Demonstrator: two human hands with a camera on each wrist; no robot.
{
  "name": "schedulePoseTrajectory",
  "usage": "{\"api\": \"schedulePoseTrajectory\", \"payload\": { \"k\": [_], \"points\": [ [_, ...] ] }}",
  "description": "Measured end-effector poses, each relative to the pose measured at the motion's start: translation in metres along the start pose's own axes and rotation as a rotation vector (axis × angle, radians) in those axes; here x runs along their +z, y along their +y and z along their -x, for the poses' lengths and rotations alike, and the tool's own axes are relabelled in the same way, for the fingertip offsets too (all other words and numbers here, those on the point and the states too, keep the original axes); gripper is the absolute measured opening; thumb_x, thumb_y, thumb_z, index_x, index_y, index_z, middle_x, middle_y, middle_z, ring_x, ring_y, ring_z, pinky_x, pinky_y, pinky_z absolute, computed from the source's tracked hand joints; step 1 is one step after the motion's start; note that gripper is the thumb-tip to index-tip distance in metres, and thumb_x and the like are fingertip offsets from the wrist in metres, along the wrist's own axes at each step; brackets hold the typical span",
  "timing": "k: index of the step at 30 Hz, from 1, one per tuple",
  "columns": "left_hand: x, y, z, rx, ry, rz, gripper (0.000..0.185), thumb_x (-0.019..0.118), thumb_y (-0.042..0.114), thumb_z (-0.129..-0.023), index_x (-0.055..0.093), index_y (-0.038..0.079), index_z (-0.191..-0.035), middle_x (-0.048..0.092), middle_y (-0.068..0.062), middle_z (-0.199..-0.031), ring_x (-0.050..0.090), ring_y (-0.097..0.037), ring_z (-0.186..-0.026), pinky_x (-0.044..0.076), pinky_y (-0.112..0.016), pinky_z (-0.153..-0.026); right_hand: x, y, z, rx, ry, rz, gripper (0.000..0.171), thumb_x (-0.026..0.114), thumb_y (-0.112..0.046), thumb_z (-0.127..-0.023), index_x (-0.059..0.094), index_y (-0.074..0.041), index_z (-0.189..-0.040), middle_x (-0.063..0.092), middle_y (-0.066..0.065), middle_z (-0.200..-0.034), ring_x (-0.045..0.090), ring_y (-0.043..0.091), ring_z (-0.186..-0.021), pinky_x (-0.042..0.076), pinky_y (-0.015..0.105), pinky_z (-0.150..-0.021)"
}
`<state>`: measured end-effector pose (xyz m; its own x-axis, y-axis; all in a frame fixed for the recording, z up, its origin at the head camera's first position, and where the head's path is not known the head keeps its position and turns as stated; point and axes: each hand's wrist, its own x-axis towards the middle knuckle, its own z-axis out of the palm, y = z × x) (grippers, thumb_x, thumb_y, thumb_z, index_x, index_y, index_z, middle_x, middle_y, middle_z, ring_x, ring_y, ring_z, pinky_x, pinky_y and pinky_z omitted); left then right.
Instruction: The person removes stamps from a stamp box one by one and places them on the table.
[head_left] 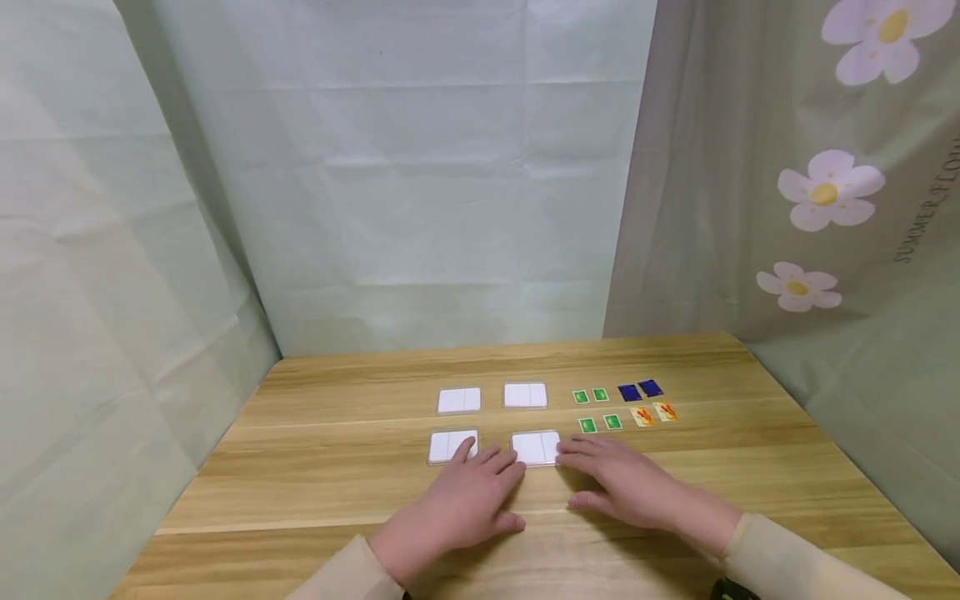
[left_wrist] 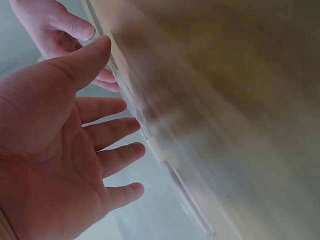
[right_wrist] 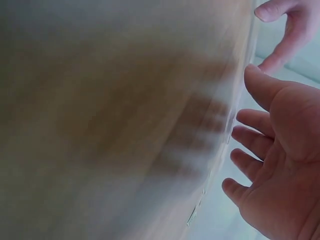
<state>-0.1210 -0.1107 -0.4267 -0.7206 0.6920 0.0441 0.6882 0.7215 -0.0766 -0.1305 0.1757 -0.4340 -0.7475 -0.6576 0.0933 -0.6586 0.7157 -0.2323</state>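
My left hand [head_left: 461,504] is held low over the wooden table, fingers spread and nearly straight, with fingertips at the left edge of the front right white card in a clear case [head_left: 536,448]. At that card's right edge are the fingertips of my right hand [head_left: 622,483], its thumb held apart. Whether the fingertips press on the case cannot be told. Part of the front left white card [head_left: 444,446] lies behind a left finger. Both palms, seen in the wrist views as the left hand [left_wrist: 55,135] and right hand [right_wrist: 290,150], hold nothing.
Two more cased white cards, back left [head_left: 459,401] and back right [head_left: 525,395], lie farther back. To the right lie several small green cards [head_left: 587,426], two dark blue cards [head_left: 629,392] and two orange-patterned cards [head_left: 642,417]. Cloth curtains [head_left: 420,183] surround the wooden table [head_left: 315,467].
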Motion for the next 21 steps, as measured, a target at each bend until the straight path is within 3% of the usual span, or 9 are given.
{"api": "schedulePoseTrajectory", "payload": {
  "k": [8,21],
  "points": [
    [0.0,-0.006,-0.006,-0.008,0.02,0.015,0.064,0.077,0.059,-0.099,0.067,0.015,-0.145,0.064,-0.003,-0.151,0.056,-0.028,-0.145,0.037,-0.064,-0.122,0.001,0.004,-0.011,0.03,0.001,-0.006,0.057,0.075,-0.046,-0.105,0.068,-0.011,-0.149,0.057,0.011,-0.162,0.047,0.042,-0.153,0.033,0.066,-0.124],
    [0.0,-0.009,-0.008,-0.019,0.01,0.031,0.066,0.076,0.059,-0.1,0.066,0.015,-0.148,0.062,-0.006,-0.156,0.054,-0.031,-0.147,0.037,-0.063,-0.122,-0.001,-0.001,-0.011,0.05,0.014,-0.015,0.058,0.075,-0.044,-0.106,0.066,-0.01,-0.152,0.055,0.013,-0.164,0.045,0.042,-0.155,0.031,0.067,-0.125]
  ]
}}
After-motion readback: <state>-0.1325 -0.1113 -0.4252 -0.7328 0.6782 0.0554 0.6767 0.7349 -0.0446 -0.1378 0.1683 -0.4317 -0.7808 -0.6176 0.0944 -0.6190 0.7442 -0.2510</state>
